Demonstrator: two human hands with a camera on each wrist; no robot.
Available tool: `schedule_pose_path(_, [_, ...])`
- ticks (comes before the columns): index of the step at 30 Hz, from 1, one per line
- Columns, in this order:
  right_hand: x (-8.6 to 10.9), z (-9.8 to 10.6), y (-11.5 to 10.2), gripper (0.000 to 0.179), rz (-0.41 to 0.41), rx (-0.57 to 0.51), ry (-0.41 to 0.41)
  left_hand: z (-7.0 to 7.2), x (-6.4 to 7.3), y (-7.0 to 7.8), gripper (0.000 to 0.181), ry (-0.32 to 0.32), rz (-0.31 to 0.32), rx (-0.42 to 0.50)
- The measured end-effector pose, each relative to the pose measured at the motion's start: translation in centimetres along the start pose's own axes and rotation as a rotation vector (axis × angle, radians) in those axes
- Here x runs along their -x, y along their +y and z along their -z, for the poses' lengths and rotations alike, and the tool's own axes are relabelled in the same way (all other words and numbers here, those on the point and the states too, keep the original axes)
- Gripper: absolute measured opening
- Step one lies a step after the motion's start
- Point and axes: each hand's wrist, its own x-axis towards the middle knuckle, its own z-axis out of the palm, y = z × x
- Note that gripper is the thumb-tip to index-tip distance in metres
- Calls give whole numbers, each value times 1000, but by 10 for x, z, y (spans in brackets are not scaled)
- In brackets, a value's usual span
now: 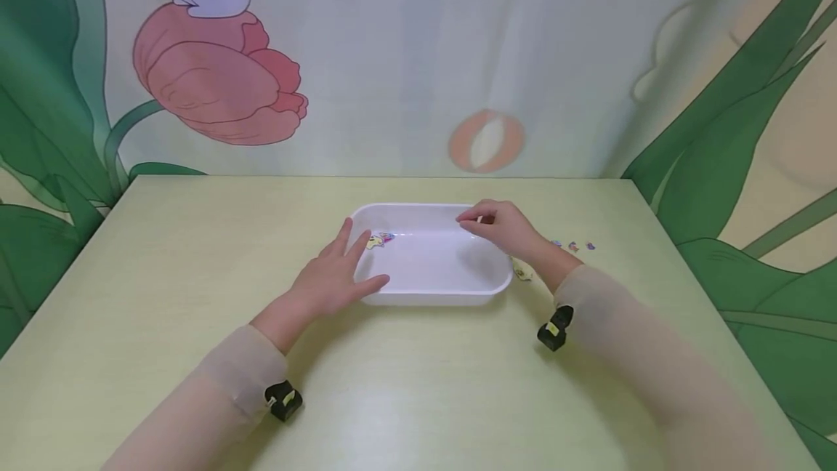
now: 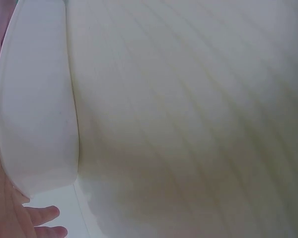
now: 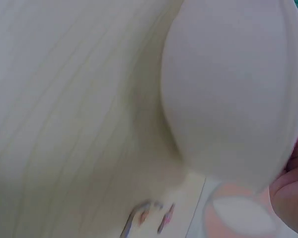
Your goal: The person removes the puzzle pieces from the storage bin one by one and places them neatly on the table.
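Observation:
A white rectangular tray (image 1: 434, 298) with rounded corners stands on the table. Inside its left end lie a small yellow cutout (image 1: 375, 242) and a pink-and-blue one (image 1: 388, 237). My left hand (image 1: 330, 278) rests on the tray's left rim, fingers spread and thumb over the near edge. Over the back right part of the tray is my right hand (image 1: 506, 227), its thumb and fingertips drawn close together; I cannot tell whether a small piece is between them. In the right wrist view, the tray wall (image 3: 228, 89) hides part of that hand.
To the right of the tray, several small colourful pieces (image 1: 573, 246) lie on the pale wooden table (image 1: 196, 260). A larger yellowish cutout (image 1: 522, 270) sits against the tray's right side, partly behind the right forearm. A printed curtain (image 1: 392, 78) hangs behind the table.

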Motion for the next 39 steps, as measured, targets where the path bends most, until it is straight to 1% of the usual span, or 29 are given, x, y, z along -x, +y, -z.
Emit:
schedule_pose_path(3, [-9, -11, -6, 21, 44, 4, -10, 0, -2, 2, 90, 1, 3, -10])
schedule_pose_path(10, [-32, -41, -19, 24, 42, 24, -98, 0, -2, 3, 90, 1, 9, -20])
schedule_pose_path(14, [-44, -60, -26, 24, 81, 47, -147, -1, 1, 2, 89, 9, -1, -25])
schedule_pose_path(16, [-49, -69, -27, 26, 119, 75, -172, -2, 1, 1, 89, 15, -8, -28])
schedule_pose_path(18, [-52, -78, -25, 33, 144, 117, -212, -3, 0, 1, 89, 23, -17, -32])
schedule_pose_path(20, [-53, -85, -23, 43, 152, 184, -261, -3, 0, 1, 89, 29, -22, -32])
schedule_pose_path(22, [-52, -91, -20, 52, 155, 274, -308, -3, -1, 1, 88, 34, -23, -32])
schedule_pose_path(24, [-50, -95, -20, 57, 166, 373, -349, -3, 0, 0, 88, 34, -21, -38])
schedule_pose_path(26, [-48, -97, -19, 58, 180, 460, -373, -3, 0, 0, 87, 31, -13, -45])
schedule_pose_path(28, [-48, -98, -18, 54, 203, 499, -382, -3, 0, 1, 86, 28, -9, -49])
schedule_pose_path(31, [-48, -99, -17, 46, 195, 469, -354, -3, 0, 2, 87, 24, -11, -45])
schedule_pose_path(34, [-47, -98, -16, 49, 177, 426, -324, -3, -1, 3, 88, 21, -14, -36])
schedule_pose_path(37, [-46, -97, -17, 53, 194, 460, -338, -4, -1, 4, 88, 22, -11, -34])
schedule_pose_path(39, [-45, -96, -16, 49, 198, 473, -349, -4, -1, 4, 88, 23, -10, -33])
